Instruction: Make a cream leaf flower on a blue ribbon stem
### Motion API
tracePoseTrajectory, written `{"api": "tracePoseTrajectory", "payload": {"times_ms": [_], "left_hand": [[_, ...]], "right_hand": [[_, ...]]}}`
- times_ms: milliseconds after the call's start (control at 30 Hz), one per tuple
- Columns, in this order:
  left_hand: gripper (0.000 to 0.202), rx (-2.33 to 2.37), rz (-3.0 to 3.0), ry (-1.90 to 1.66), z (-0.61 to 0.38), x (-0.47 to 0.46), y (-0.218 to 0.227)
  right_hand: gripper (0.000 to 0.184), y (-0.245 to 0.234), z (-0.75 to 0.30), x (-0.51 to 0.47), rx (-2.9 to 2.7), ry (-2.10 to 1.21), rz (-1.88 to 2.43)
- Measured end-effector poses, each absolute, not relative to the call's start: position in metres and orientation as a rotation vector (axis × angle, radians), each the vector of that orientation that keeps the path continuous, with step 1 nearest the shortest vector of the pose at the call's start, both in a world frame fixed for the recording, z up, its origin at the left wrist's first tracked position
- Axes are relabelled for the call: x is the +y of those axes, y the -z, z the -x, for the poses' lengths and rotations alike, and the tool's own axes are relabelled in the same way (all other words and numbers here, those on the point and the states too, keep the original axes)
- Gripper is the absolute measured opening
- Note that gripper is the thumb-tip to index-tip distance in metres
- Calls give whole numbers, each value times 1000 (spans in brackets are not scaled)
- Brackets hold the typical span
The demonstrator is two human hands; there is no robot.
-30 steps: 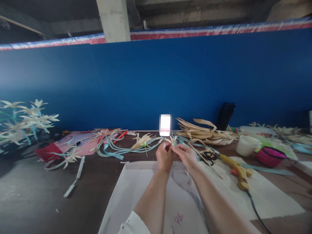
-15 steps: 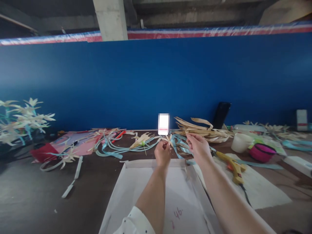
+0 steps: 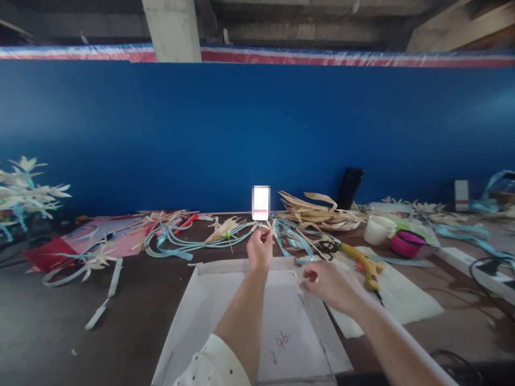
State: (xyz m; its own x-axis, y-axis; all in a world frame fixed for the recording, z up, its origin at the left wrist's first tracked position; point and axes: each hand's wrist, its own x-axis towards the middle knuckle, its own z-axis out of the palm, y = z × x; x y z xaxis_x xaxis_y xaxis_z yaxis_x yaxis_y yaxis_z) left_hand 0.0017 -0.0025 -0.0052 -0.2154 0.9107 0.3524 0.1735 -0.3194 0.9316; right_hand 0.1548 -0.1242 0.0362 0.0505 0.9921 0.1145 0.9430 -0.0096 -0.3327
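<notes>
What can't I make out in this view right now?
Head view:
- Base of the pale petals: hidden by the left hand.
- Anything between the right hand's fingertips: blurred, too small.
- Content of the upright bright screen: washed out, pixelated edges.
- Rest of the white flower bunch: cut off by the left edge.

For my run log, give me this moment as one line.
left hand: pinching pale petals; right hand: near right wall of white box, grip unclear; yellow glue gun: on paper
</notes>
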Motion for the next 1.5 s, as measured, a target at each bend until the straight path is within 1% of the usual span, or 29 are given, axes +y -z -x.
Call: {"api": "tracePoseTrajectory", "payload": {"times_ms": [100, 167, 267, 400, 533, 667, 767, 867, 1000, 1133, 1233, 1333, 1500], "left_hand": [[13, 1304, -1469, -1577, -1, -5, 4], [14, 1293, -1462, -1564, -1, -7, 2], [14, 1295, -1445, -1553, -1, -9, 0], [13, 1295, -1451, -1545, -2, -8, 0], [13, 1291, -1436, -1561, -4, -5, 2], [14, 1276, -1445, -1583, -5, -4, 5], [15, 1265, -1464, -1593, -4, -6, 3], [15, 1250, -1455, -1575, -4, -8, 1], [15, 1199, -1402, -1547, -4, -8, -2], [13, 1217, -1357, -1572, -5, -6, -2], [13, 1219, -1352, -1592, -4, -6, -3], [12, 1246, -1348, -1593, -3, -7, -5], [12, 1194, -1406, -1623, -4, -12, -8]], "right_hand": [[16, -26, -149, -126, -2002, -112, 2021], [13, -20, -149, -125, -2011, -91, 2029], [6, -14, -150, -123, -2002, -141, 2032], [7, -9, -157, -120, -1952, -213, 2002], [10, -15, -169, -116, -1850, -280, 1862], [12, -25, -176, -109, -1646, -487, 1697], [20, -31, -171, -102, -1387, -751, 1609], [25, -35, -157, -92, -1144, -998, 1431], [27, -40, -136, -75, -977, -1158, 1206], [28, -42, -121, -53, -930, -1269, 1086], [31, -37, -115, -41, -922, -1262, 1035], [34, -28, -112, -35, -934, -1181, 1056], [34, -16, -117, -36, -1101, -887, 1152]]}}
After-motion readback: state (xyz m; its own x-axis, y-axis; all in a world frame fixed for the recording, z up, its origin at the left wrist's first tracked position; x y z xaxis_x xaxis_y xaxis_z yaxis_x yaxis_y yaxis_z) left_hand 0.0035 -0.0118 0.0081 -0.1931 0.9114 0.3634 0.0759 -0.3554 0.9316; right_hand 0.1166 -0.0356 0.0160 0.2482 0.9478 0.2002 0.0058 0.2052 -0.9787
